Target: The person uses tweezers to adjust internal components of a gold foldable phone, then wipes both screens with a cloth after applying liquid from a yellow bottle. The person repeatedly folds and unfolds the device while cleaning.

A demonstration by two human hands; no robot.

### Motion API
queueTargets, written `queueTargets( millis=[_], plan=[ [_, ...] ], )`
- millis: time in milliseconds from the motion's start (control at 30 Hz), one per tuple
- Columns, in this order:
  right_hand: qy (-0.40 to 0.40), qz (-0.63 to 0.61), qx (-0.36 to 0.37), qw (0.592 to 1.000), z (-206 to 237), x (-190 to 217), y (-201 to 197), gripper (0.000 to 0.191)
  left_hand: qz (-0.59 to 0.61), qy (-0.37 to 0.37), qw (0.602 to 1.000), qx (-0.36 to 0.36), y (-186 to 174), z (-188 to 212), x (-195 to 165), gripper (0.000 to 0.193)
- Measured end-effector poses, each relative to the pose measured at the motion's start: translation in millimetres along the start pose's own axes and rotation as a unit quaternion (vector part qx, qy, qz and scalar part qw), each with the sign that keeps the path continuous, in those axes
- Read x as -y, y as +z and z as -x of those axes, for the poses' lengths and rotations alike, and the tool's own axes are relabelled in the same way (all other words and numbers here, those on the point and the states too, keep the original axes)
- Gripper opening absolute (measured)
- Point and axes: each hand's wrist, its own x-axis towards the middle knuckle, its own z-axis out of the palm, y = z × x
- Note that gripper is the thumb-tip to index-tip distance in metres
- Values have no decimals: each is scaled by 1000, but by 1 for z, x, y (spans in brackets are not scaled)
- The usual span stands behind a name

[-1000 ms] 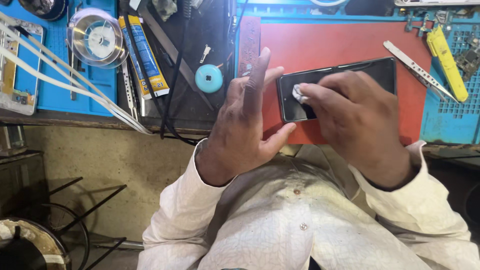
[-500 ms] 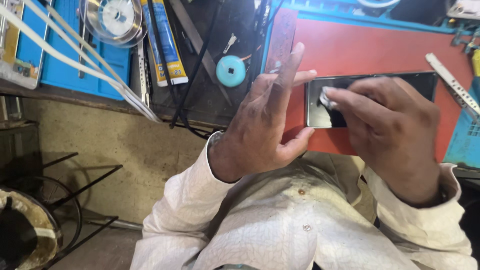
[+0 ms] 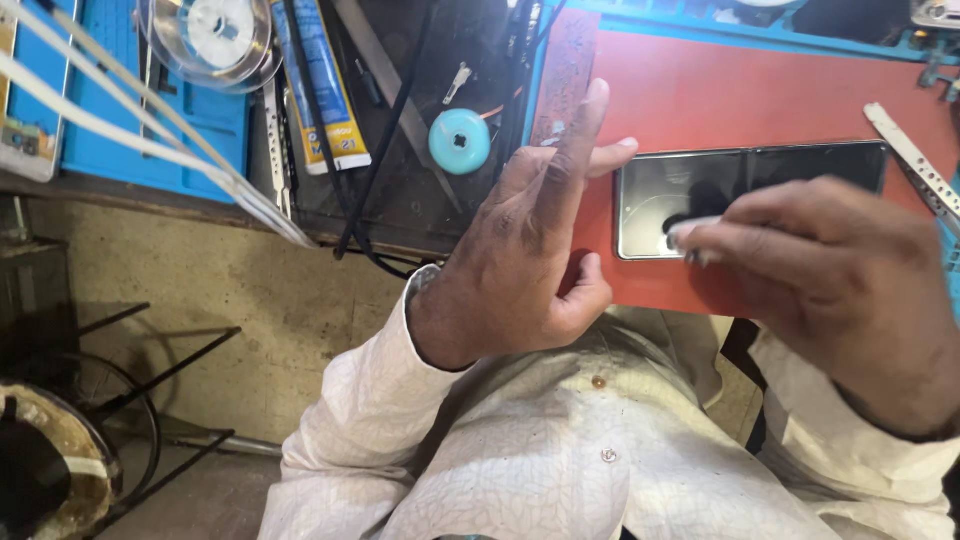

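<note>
A black foldable phone [image 3: 700, 185] lies open and flat on a red mat [image 3: 740, 90], screen up. My left hand [image 3: 520, 240] rests at the phone's left end, fingers spread, with one fingertip touching the phone's left edge. My right hand [image 3: 830, 280] pinches a small white wad [image 3: 690, 228] and presses it onto the lower left part of the screen. The right hand hides the phone's lower right portion.
A round teal disc [image 3: 460, 141] and black cables [image 3: 350, 170] lie on the dark bench left of the mat. A clear tape spool [image 3: 212, 35], a blue tube [image 3: 320, 90] and white strips [image 3: 150, 130] sit on a blue mat. A metal ruler [image 3: 915, 160] lies at right.
The view has shifted, so everything sits further right and lower. My right hand has slid the white wad down and leftward over the screen. The left hand keeps its place at the phone's end.
</note>
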Motion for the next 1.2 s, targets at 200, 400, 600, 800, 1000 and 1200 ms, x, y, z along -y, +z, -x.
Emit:
queueTargets(
  millis=[200, 400, 600, 800, 1000, 1200],
  plan=[
    [-18, 4, -22, 1000, 16, -8, 18, 35, 10, 11, 1000, -12, 2, -5, -4, 103],
    [98, -27, -139, 985, 20, -8, 52, 25, -29, 4, 999, -35, 9, -13, -12, 112],
    [155, -13, -245, 957, 24, -28, 29, 21, -60, 0, 998, -22, 16, -18, -11, 116],
    [204, 15, -213, 955, 25, -32, 21, 15, -74, -7, 997, -19, 25, -15, -9, 118],
    [131, -9, -181, 975, 38, -27, 52, 23, -85, -5, 996, -31, 32, -23, -14, 121],
    [261, 51, -261, 928, 51, -67, 11, 13, -92, -3, 995, -34, 32, -28, -14, 124]
  ],
)
